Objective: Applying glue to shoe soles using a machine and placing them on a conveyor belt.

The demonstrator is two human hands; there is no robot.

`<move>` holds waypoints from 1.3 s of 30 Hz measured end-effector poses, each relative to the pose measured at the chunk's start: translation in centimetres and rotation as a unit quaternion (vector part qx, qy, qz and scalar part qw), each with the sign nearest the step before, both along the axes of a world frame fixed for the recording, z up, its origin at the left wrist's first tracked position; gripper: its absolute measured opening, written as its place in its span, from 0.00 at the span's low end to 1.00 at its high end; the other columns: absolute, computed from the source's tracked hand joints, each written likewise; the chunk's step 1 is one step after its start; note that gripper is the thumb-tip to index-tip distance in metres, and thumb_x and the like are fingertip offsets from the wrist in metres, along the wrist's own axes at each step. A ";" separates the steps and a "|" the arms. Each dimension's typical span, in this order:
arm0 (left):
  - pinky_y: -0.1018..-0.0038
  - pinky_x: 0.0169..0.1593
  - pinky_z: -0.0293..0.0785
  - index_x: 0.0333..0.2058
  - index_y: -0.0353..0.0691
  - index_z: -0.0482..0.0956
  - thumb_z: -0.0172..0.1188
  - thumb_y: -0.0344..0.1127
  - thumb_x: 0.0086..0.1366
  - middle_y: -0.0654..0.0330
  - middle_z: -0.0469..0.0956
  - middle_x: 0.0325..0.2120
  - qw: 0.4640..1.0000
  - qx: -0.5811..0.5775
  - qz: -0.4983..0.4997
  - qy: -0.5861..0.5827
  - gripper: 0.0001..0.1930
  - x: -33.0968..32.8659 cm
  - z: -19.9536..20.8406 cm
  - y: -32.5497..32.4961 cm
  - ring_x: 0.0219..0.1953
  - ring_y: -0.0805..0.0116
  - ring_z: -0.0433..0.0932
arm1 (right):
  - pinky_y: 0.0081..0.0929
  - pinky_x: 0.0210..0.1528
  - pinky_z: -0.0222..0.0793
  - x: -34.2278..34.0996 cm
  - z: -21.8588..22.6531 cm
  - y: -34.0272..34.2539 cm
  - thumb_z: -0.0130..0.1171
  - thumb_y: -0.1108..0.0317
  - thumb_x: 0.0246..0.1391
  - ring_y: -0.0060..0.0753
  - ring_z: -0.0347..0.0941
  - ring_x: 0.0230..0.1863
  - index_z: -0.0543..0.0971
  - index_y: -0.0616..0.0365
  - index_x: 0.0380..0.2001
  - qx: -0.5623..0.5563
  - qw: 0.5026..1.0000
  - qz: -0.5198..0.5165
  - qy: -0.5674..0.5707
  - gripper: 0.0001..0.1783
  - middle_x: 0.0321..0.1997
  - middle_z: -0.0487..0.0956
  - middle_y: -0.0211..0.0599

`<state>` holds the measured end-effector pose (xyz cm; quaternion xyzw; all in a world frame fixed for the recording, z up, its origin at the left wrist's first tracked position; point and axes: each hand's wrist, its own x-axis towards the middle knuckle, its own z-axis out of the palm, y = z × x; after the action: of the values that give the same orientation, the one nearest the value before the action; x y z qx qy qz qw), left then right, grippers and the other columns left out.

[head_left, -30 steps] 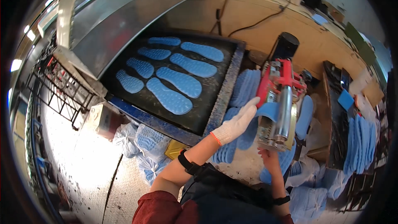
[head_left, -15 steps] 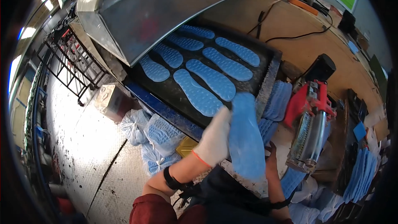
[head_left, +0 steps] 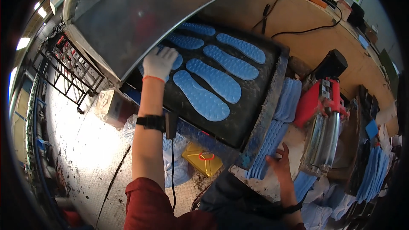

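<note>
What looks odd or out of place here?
The left hand wears a white glove while the right hand is bare, an odd mismatch. Dark specks litter the pale floor, which looks untidy. The blue insoles on the black tray show no obvious damage.

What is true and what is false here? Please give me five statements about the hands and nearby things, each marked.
1. Bumpy, blue, foot-shaped insoles lie on the flat black tray. True.
2. The right hand grips an insole. False: it is bare and open, holding nothing.
3. The left hand wears a white fabric glove. True.
4. The yellow rectangular container sits on the tray. False: it is outside, past the near side.
5. A red machine with a shiny metal cylinder stands right of the tray. True.
</note>
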<state>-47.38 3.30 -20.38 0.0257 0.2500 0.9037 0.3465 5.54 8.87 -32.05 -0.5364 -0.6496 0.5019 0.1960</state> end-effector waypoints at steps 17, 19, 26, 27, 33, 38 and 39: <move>0.57 0.56 0.71 0.63 0.33 0.53 0.36 0.53 0.73 0.40 0.63 0.57 0.965 0.020 -0.220 0.142 0.31 31.9 6.8 -3.1 0.54 0.45 0.70 | 0.30 0.59 0.60 16.5 1.9 3.1 0.51 0.70 0.61 0.40 0.66 0.57 0.63 0.58 0.62 0.169 0.952 -0.217 0.137 0.26 0.59 0.68 0.42; 0.56 0.58 0.69 0.64 0.34 0.52 0.35 0.53 0.73 0.41 0.62 0.57 0.955 0.038 -0.254 0.150 0.31 34.3 7.4 -1.9 0.56 0.45 0.68 | 0.32 0.54 0.63 16.8 4.8 4.6 0.48 0.79 0.57 0.45 0.68 0.51 0.66 0.53 0.61 0.353 0.920 -0.161 -0.051 0.28 0.55 0.69 0.47; 0.53 0.64 0.58 0.66 0.36 0.47 0.38 0.59 0.70 0.46 0.56 0.62 0.933 0.063 -0.311 0.169 0.37 41.4 8.9 3.3 0.63 0.48 0.58 | 0.37 0.45 0.67 14.4 14.0 6.7 0.52 0.89 0.41 0.48 0.69 0.45 0.73 0.44 0.57 0.565 0.816 -0.050 -0.111 0.39 0.48 0.71 0.47; 0.53 0.65 0.55 0.67 0.36 0.45 0.38 0.60 0.70 0.46 0.53 0.64 0.928 0.068 -0.315 0.188 0.38 41.8 9.0 4.0 0.65 0.48 0.54 | 0.37 0.45 0.67 14.1 14.4 6.7 0.52 0.89 0.41 0.48 0.69 0.45 0.73 0.44 0.57 0.565 0.817 -0.048 -0.107 0.39 0.48 0.71 0.47; 0.58 0.70 0.40 0.68 0.37 0.40 0.36 0.61 0.70 0.47 0.38 0.70 0.902 0.022 -0.291 0.319 0.40 42.3 8.1 7.8 0.71 0.52 0.38 | 0.34 0.54 0.65 14.1 14.1 5.3 0.59 0.81 0.46 0.45 0.70 0.51 0.68 0.53 0.60 0.453 0.890 0.000 -0.056 0.34 0.53 0.74 0.45; 0.64 0.70 0.44 0.68 0.38 0.47 0.37 0.56 0.72 0.53 0.50 0.68 0.879 -0.095 -0.249 0.394 0.35 42.6 6.9 7.7 0.70 0.61 0.49 | 0.30 0.49 0.69 15.6 7.5 4.1 0.58 0.69 0.57 0.35 0.73 0.48 0.67 0.61 0.59 0.371 0.914 -0.145 0.073 0.26 0.46 0.77 0.41; 0.64 0.70 0.44 0.68 0.38 0.47 0.36 0.56 0.73 0.53 0.50 0.68 0.894 -0.132 -0.332 0.270 0.34 40.8 7.1 8.1 0.70 0.61 0.49 | 0.29 0.48 0.69 16.4 6.8 3.4 0.55 0.70 0.59 0.33 0.73 0.47 0.67 0.61 0.58 0.313 0.926 -0.174 0.116 0.25 0.44 0.77 0.41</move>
<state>-6.54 11.39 -13.27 0.3038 0.4280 0.6531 0.5459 21.92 12.30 -25.29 -0.4900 -0.6431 0.2895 0.5123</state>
